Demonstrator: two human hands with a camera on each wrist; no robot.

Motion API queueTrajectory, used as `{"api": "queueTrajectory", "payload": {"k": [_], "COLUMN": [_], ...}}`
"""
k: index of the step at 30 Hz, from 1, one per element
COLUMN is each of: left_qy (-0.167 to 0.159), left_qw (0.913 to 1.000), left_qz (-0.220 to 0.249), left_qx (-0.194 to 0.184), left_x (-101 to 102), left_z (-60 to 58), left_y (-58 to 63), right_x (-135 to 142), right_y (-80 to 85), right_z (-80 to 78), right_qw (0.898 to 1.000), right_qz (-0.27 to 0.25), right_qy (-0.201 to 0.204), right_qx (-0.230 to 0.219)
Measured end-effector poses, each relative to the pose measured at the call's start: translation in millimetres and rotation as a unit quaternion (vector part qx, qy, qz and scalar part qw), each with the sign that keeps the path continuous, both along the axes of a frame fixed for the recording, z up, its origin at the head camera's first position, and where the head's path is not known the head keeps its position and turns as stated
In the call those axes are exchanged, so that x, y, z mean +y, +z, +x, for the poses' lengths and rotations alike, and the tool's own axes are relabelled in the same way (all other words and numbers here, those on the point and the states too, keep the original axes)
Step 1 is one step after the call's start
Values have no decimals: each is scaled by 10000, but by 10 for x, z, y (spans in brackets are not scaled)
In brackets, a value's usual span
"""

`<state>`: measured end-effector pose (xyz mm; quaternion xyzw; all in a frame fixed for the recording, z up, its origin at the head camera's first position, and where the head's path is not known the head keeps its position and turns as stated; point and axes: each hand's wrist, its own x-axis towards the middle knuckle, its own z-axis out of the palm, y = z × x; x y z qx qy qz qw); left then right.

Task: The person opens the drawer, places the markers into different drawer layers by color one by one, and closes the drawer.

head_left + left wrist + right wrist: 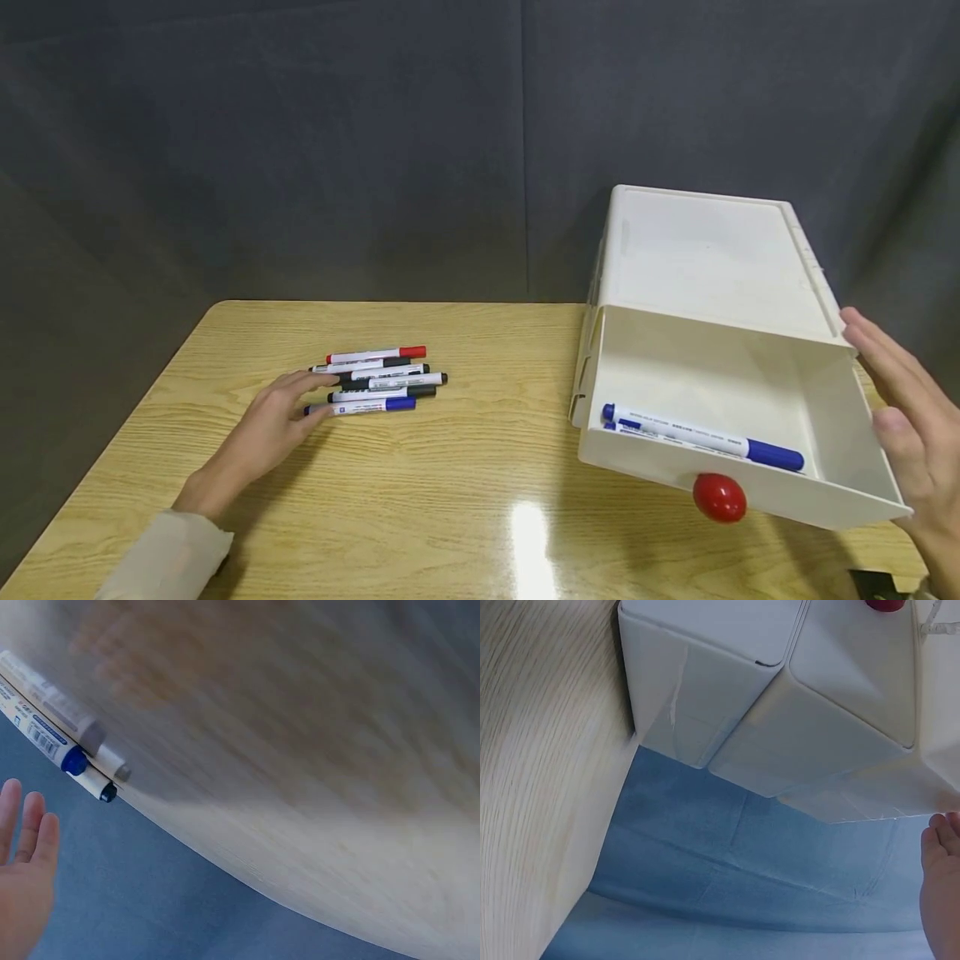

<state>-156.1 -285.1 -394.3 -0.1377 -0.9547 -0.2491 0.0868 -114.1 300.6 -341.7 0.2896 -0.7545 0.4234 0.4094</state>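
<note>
My left hand (270, 425) reaches over the left ends of several whiteboard markers lying side by side on the table. Its thumb is by the blue-capped marker (363, 406) nearest me, and its fingertips are near a black-capped marker (397, 381). In the left wrist view the fingers (31, 825) look extended, apart from the marker ends. A red-capped marker (375, 355) lies farthest back. At the right, the white drawer (697, 367) is pulled out, with blue markers (697, 435) along its front wall. My right hand (911, 417) is at the drawer unit's right side, fingers extended; contact is unclear.
The white drawer unit (705, 250) stands at the table's right, its stacked lower drawers (840, 682) visible from the right wrist. A red knob (720, 497) sticks out from the open drawer's front. Dark cloth (375, 150) hangs behind the wooden table (450, 500).
</note>
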Motion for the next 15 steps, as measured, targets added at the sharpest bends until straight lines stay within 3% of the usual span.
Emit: {"api": "queueTrajectory", "payload": {"k": [8,15], "left_qy": [54,-10], "left_qw": [9991,9977], "left_qz": [-170,-354], "left_qx": [-375,-575], "left_x": [-58,-98], "left_z": [4,-17], "left_y": [16,-11], "right_x": [-35,-84], "right_y": [78,154], "right_z": [12,72], "right_qw": [9990,9984], "right_qz": [275,424], "right_qy": [-52,38], "right_qx": [345,373]}}
